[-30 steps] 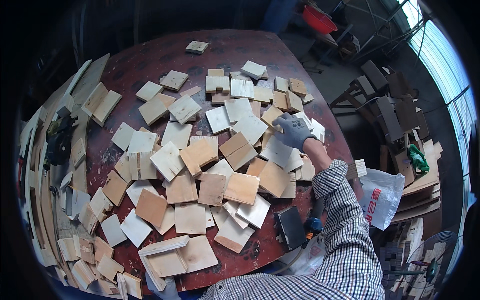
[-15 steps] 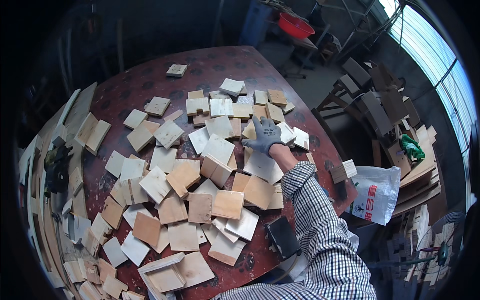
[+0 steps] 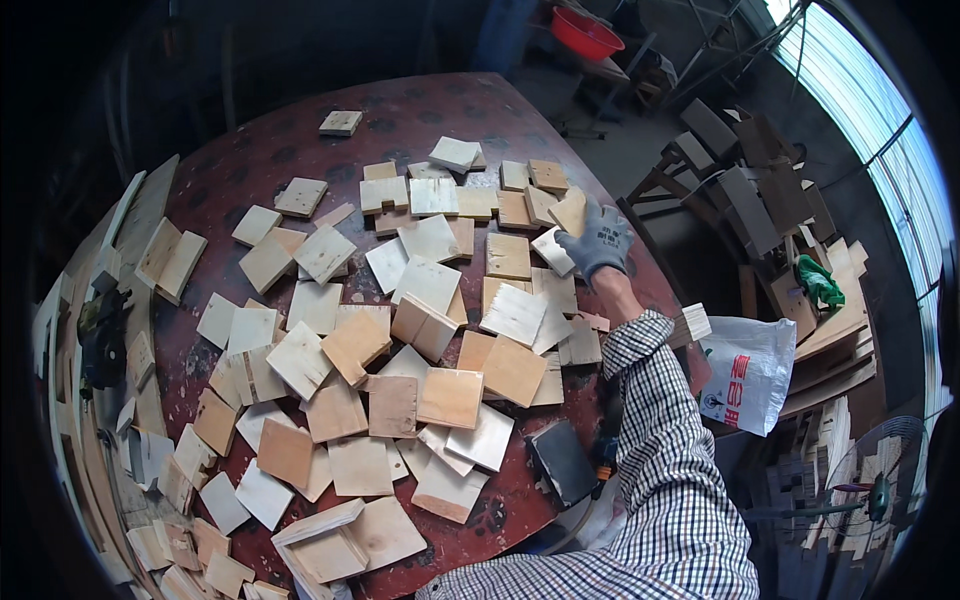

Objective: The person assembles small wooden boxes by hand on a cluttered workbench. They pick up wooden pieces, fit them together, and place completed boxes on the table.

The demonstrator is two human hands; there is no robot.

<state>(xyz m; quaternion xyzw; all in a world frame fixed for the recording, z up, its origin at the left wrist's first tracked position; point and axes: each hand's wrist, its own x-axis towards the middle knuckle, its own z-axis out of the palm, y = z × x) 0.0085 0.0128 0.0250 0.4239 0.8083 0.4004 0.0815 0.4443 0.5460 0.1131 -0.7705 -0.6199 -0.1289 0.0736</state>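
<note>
Off to the rt, a white plastic bag [image 3: 750, 370] w/ red print sags beside the dark red round table [image 3: 420, 110]. Right hand [image 3: 598, 242] in grey knit glove pinches a pale wooden square [image 3: 570, 210] at the far rt edge, among flat, rough-cut plywood tiles [image 3: 430, 285].

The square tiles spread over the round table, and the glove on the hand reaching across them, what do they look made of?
The pale square tiles look like unfinished wood or plywood: matte tan faces, faint grain. The grey glove on the right hand looks like knitted fabric, possibly with a coated palm. The dark red round table looks like a coated board, worn and blotchy.
</note>
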